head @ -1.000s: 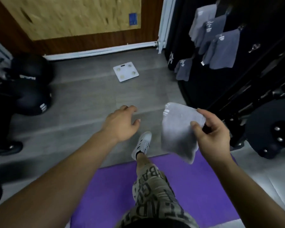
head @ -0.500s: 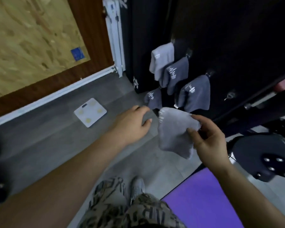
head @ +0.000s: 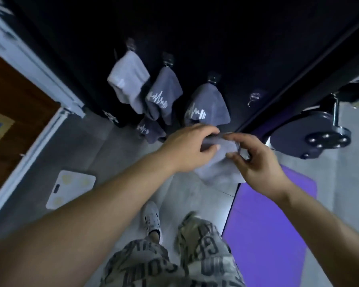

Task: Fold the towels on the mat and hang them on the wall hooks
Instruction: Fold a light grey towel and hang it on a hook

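Your left hand (head: 191, 150) and right hand (head: 255, 160) both pinch the folded pale grey towel (head: 218, 172) near the black wall (head: 216, 27). Keep its top taut and aim for the bare clear hook (head: 253, 98), far right.

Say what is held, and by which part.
The light grey towel, by its top edge: left hand grips the left end, right hand pinches the right corner.

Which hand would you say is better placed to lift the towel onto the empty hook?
Probably the right. The right hand pinches the towel almost directly below the empty hook; the left hand grips it further left, under a hung towel.
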